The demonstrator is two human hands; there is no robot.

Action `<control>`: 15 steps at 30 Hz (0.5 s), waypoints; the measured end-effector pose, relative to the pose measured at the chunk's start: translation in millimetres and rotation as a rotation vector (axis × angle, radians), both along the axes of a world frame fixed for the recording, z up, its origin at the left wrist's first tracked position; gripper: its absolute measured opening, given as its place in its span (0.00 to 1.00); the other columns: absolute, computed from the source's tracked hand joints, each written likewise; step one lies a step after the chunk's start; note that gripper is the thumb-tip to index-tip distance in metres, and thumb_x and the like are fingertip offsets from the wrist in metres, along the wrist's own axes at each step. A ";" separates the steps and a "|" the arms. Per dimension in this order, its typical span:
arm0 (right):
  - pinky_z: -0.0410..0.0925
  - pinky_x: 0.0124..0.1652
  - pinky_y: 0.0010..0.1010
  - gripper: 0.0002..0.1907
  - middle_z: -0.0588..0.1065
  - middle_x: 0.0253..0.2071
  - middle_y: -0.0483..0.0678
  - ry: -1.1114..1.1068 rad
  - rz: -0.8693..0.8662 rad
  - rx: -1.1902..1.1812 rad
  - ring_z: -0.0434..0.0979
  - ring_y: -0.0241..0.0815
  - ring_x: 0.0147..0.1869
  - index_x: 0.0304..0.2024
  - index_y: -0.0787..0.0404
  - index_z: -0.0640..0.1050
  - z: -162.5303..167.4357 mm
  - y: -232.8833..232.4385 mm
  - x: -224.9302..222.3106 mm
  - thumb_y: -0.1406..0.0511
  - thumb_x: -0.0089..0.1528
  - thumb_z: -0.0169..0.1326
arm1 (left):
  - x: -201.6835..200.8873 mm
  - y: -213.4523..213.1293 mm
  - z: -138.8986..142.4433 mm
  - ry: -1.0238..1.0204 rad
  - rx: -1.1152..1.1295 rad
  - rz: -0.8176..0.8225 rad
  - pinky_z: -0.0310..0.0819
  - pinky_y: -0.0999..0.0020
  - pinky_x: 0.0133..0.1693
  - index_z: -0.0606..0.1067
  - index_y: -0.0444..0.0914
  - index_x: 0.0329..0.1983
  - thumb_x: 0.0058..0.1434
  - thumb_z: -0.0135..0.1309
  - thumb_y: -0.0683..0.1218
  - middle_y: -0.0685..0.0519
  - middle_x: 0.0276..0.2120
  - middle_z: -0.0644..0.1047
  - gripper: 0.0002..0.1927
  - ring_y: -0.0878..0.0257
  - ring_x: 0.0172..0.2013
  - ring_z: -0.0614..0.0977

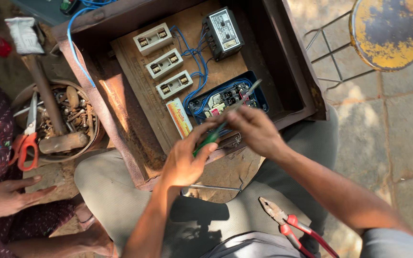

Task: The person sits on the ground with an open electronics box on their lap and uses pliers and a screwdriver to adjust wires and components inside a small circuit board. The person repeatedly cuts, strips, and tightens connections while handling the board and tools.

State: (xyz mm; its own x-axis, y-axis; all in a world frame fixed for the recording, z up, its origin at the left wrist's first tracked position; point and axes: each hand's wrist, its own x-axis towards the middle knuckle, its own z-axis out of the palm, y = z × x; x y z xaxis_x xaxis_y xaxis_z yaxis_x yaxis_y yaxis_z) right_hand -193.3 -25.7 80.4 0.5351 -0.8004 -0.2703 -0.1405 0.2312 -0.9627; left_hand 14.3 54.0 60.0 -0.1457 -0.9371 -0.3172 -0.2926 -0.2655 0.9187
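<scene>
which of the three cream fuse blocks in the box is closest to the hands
The lowest cream fuse block, just above the orange-edged packet. The other two sit farther up the board, away from the left hand and right hand.

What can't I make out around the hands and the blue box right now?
Head view only:
- Screwdriver tip: blurred over the blue box.
- Right hand: motion-blurred, so its grip is unclear.
- Left hand covers the green handle's end.
- Blue box terminals: too small, partly behind the shaft.
- Pliers: handles cut off by the bottom edge.
</scene>
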 end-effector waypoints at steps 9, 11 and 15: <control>0.68 0.28 0.29 0.17 0.72 0.23 0.48 -0.019 -0.548 -0.071 0.72 0.37 0.25 0.42 0.65 0.74 7.3 8.9 -119.2 0.58 0.77 0.45 | 5.1 -77.1 -65.4 -0.765 0.015 -0.539 0.74 0.46 0.48 0.78 0.40 0.53 0.63 0.55 0.52 0.37 0.40 0.81 0.18 0.41 0.45 0.82; 0.67 0.29 0.28 0.17 0.73 0.23 0.48 0.148 -0.484 -0.157 0.73 0.37 0.26 0.41 0.67 0.74 -1.4 21.6 -135.9 0.59 0.75 0.46 | -2.5 -83.5 -79.9 -0.835 0.043 -0.690 0.76 0.49 0.49 0.80 0.36 0.47 0.65 0.55 0.53 0.38 0.41 0.82 0.17 0.42 0.46 0.83; 0.67 0.28 0.28 0.18 0.74 0.23 0.49 0.167 -0.532 -0.107 0.73 0.37 0.25 0.40 0.69 0.77 -24.8 37.9 -163.7 0.60 0.74 0.48 | -5.2 -83.3 -92.9 -0.757 0.077 -0.691 0.75 0.49 0.50 0.81 0.38 0.44 0.61 0.58 0.58 0.39 0.40 0.81 0.20 0.42 0.46 0.82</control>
